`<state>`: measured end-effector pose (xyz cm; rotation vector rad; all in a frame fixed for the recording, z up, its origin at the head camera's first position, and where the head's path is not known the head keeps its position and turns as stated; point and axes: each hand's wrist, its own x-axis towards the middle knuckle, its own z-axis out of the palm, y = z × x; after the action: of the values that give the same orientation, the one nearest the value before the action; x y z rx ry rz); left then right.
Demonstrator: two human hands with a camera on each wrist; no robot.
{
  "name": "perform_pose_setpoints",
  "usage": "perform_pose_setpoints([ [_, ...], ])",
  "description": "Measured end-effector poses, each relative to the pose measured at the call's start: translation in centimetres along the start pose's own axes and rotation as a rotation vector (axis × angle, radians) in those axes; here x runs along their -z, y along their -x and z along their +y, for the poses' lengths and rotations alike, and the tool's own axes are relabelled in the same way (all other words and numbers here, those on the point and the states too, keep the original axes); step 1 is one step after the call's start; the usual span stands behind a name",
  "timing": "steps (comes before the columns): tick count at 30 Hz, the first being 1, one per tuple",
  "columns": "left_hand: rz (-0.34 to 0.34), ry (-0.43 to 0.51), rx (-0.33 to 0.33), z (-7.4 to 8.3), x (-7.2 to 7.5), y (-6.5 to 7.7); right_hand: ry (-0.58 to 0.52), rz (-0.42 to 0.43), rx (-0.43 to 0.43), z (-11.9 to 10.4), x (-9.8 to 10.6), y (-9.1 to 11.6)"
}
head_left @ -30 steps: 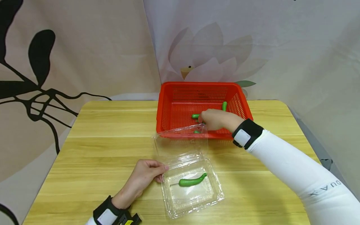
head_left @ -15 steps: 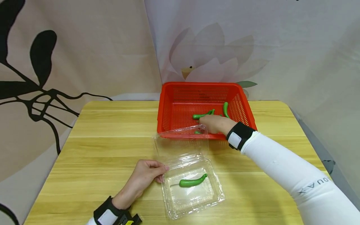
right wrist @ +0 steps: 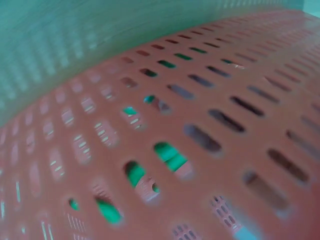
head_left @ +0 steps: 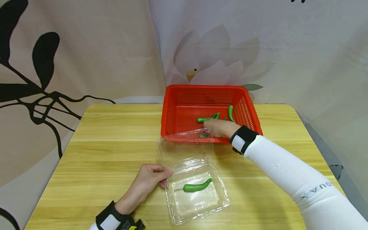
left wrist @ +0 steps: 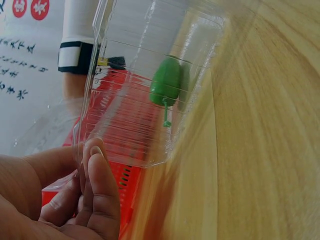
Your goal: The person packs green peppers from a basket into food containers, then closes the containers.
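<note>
My left hand (head_left: pixel 153 179) pinches the left edge of a clear plastic clamshell box (head_left: pixel 198 210) between thumb and fingers; the left wrist view shows this hand (left wrist: pixel 85 195) at the box's rim. The box's lid (head_left: pixel 184 148) is folded back and overlaps the basket's front. One green chili pepper (head_left: pixel 196 187) lies in the box, its thin stem to the left. My right hand (head_left: pixel 219 127) reaches into a red slotted basket (head_left: pixel 212 89), fingers down among green peppers (head_left: pixel 204 119). Its fingertips are hidden, so I cannot tell what they hold.
Another green pepper (head_left: pixel 231 113) leans near the basket's right wall. The basket stands at the back of the wooden table (head_left: pixel 120 143), against a printed cloth backdrop (head_left: pixel 115 48). In the right wrist view, the slotted basket wall (right wrist: pixel 210 165) fills the frame, with green showing through.
My right hand has shifted slightly down and toward the front of the basket, uncovering more of the peppers behind it. My left hand and the box stay in place.
</note>
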<state>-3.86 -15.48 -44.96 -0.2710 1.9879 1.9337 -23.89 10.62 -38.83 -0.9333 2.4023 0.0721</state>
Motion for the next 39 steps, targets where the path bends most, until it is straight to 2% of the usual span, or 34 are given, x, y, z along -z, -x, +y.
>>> perform_pose_setpoints([
  [4, -0.005, 0.004, -0.004, -0.1, 0.0, 0.0, 0.041, 0.008, 0.010, 0.1, -0.2, -0.2],
  [11, -0.005, -0.004, -0.014, 0.2, -0.1, -0.1, -0.177, 0.019, -0.028, 1.0, -0.3, 0.1],
  [13, -0.005, -0.004, -0.008, 0.3, -0.1, 0.0, -0.196, 0.033, -0.029, 1.2, -0.2, 0.2],
  [19, -0.012, -0.001, -0.005, 0.2, 0.0, 0.0, -0.224, 0.135, -0.030, 1.9, 0.5, 0.7],
  [22, -0.012, -0.001, -0.002, 0.2, -0.1, 0.1, -0.279, 0.183, -0.021, 2.1, 1.0, 1.2],
  [30, -0.012, -0.002, -0.013, 0.2, 0.0, 0.0, -0.346, 0.255, -0.022, 1.9, 2.7, 3.1],
  [39, -0.001, -0.013, -0.011, 0.2, 0.0, 0.1, -0.398, 0.349, 0.028, 1.9, 4.2, 5.2],
])
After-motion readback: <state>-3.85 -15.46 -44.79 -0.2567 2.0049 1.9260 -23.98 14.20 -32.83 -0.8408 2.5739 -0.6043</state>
